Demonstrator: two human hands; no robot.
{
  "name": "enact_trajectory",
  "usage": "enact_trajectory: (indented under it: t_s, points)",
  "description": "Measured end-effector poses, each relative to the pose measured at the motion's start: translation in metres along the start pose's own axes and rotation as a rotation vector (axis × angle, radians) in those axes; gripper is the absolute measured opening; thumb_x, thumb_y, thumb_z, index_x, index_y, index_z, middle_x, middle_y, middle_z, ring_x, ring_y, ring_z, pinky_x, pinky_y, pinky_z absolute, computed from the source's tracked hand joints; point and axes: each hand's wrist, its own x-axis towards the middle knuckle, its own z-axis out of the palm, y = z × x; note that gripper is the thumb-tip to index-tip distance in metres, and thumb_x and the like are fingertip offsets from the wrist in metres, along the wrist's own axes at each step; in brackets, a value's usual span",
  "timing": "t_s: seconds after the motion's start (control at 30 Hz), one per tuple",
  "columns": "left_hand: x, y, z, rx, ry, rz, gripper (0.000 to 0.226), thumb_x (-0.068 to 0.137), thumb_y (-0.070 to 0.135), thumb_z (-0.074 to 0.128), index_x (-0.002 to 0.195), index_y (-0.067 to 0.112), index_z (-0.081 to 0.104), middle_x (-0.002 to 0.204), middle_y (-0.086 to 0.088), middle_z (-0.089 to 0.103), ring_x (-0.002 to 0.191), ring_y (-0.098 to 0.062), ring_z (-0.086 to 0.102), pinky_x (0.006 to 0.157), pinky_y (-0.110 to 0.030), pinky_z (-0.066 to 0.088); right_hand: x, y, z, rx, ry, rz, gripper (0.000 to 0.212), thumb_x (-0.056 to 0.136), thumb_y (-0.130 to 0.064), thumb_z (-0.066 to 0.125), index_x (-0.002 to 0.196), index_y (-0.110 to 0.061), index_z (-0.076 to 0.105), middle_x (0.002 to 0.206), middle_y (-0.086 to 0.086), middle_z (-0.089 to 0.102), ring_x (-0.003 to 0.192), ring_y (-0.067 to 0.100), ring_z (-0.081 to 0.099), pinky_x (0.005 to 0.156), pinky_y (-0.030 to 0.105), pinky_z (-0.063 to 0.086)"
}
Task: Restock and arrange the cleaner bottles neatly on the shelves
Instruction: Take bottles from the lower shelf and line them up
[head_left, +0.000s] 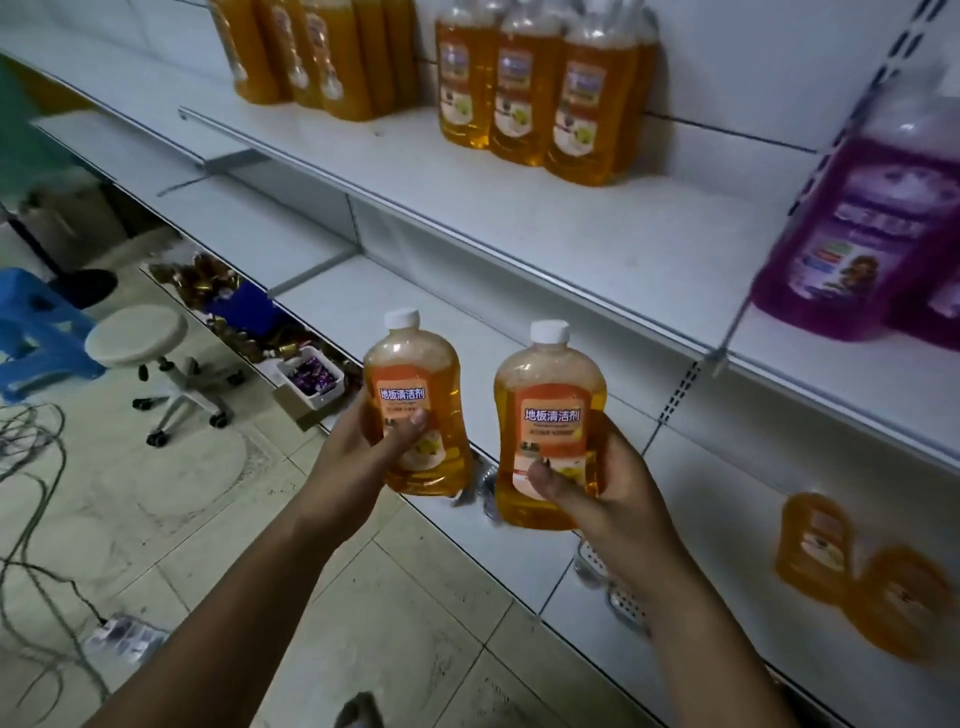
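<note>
My left hand (358, 441) grips an orange cleaner bottle (415, 374) with a white cap, held upright in front of the lower shelf (457, 332). My right hand (613, 483) grips a second, matching orange bottle (550, 395) beside it. On the upper shelf (519, 208) stands a group of taller orange bottles (540, 88), with more orange bottles (311, 52) further left. Two orange bottles (862, 577) lie low on the right, blurred.
Purple bottles (872, 223) stand on the shelf at right. A white wheeled stool (140, 332) and a blue plastic stool (36, 322) stand on the tiled floor at left, with cables (31, 467) beside them. Small boxes of wrapped goods (306, 374) sit along the shelf base.
</note>
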Motion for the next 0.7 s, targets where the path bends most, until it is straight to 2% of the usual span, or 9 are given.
enact_trajectory:
  t_s: [0.13,0.23,0.3,0.4,0.53,0.63,0.7]
  points:
    - [0.037,0.031,-0.055,0.005,-0.023,0.046,0.097,0.065,0.075,0.084,0.144,0.029,0.053,0.134,0.002,0.071,0.124,-0.023,0.069,0.107,-0.057,0.052,0.041,-0.033,0.056,0.032,0.112,-0.105,0.05,0.078,-0.036,0.081,0.124,-0.028,0.063,0.112,-0.011,0.077,0.103,0.007,0.074,0.08,0.021,0.059]
    - [0.066,0.058,-0.09,0.037,-0.043,0.089,0.072,0.076,0.058,0.077,0.139,0.03,0.056,0.128,0.005,0.074,0.118,-0.019,0.072,0.106,-0.056,0.054,0.071,-0.057,0.103,0.097,0.2,-0.139,0.045,0.082,-0.037,0.085,0.122,-0.029,0.065,0.113,-0.006,0.078,0.105,0.012,0.075,0.087,0.03,0.058]
    - [0.086,0.078,-0.109,0.072,-0.072,0.134,0.063,0.079,0.06,0.078,0.134,0.034,0.058,0.124,0.007,0.075,0.115,-0.017,0.073,0.103,-0.054,0.056,0.09,-0.071,0.126,0.107,0.256,-0.169,0.043,0.082,-0.038,0.085,0.12,-0.031,0.066,0.114,-0.005,0.078,0.107,0.015,0.075,0.094,0.041,0.057]
    - [0.118,0.11,-0.125,0.111,-0.105,0.236,0.063,0.079,0.066,0.079,0.131,0.037,0.059,0.122,0.01,0.075,0.114,-0.013,0.073,0.101,-0.046,0.057,0.11,-0.099,0.144,0.07,0.33,-0.223,0.047,0.079,-0.039,0.088,0.12,-0.032,0.067,0.114,-0.008,0.078,0.107,0.013,0.075,0.097,0.044,0.058]
    - [0.168,0.151,-0.124,0.126,-0.122,0.367,0.07,0.084,0.061,0.076,0.142,0.026,0.057,0.126,0.009,0.074,0.117,-0.011,0.071,0.098,-0.036,0.057,0.136,-0.141,0.14,0.023,0.396,-0.3,0.054,0.073,-0.039,0.084,0.123,-0.029,0.065,0.114,-0.012,0.078,0.106,0.009,0.075,0.098,0.042,0.059]
    - [0.207,0.181,-0.113,0.125,-0.153,0.442,0.067,0.08,0.05,0.073,0.141,0.025,0.058,0.123,0.011,0.075,0.112,-0.003,0.071,0.084,-0.018,0.059,0.168,-0.163,0.125,0.012,0.471,-0.359,0.058,0.076,-0.036,0.091,0.128,-0.027,0.065,0.118,-0.007,0.078,0.11,0.015,0.075,0.1,0.05,0.058]
    - [0.232,0.196,-0.108,0.132,-0.178,0.468,0.062,0.079,0.046,0.074,0.136,0.026,0.06,0.12,0.01,0.076,0.109,-0.003,0.073,0.079,-0.015,0.058,0.192,-0.175,0.111,0.023,0.504,-0.38,0.058,0.075,-0.035,0.091,0.127,-0.025,0.066,0.117,-0.005,0.078,0.109,0.017,0.075,0.1,0.052,0.058]
